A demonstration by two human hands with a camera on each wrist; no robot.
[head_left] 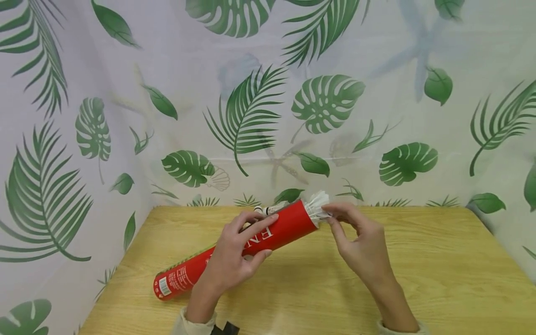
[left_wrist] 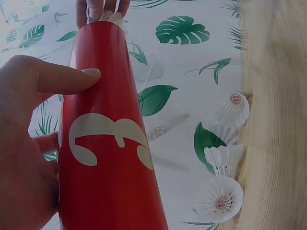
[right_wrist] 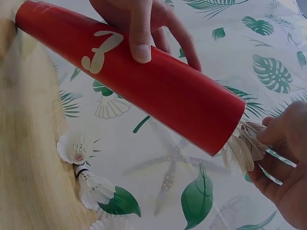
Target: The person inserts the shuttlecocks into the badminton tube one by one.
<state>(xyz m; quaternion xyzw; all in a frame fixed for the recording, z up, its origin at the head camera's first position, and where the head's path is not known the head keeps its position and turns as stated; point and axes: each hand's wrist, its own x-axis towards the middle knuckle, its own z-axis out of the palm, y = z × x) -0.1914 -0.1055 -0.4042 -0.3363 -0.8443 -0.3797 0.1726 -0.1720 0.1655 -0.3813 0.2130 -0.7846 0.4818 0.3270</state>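
Observation:
A red cardboard shuttlecock tube (head_left: pixel 289 225) slants up to the right, its lower end near the wooden tabletop and its mouth raised. My left hand (head_left: pixel 234 249) grips the tube around its middle, thumb on the near side. White feathers of a shuttlecock (head_left: pixel 317 207) stick out of the mouth. My right hand (head_left: pixel 362 237) pinches those feathers between thumb and fingers, as the right wrist view also shows at the feather skirt (right_wrist: pixel 242 148). The cork of that shuttlecock is hidden inside the tube.
Several loose white shuttlecocks (left_wrist: pixel 220 199) lie at the back edge of the wooden table (head_left: pixel 418 270), partly behind the tube in the head view. A leaf-patterned curtain (head_left: pixel 268 116) hangs right behind the table. A small black object (head_left: pixel 230 328) shows by the left sleeve.

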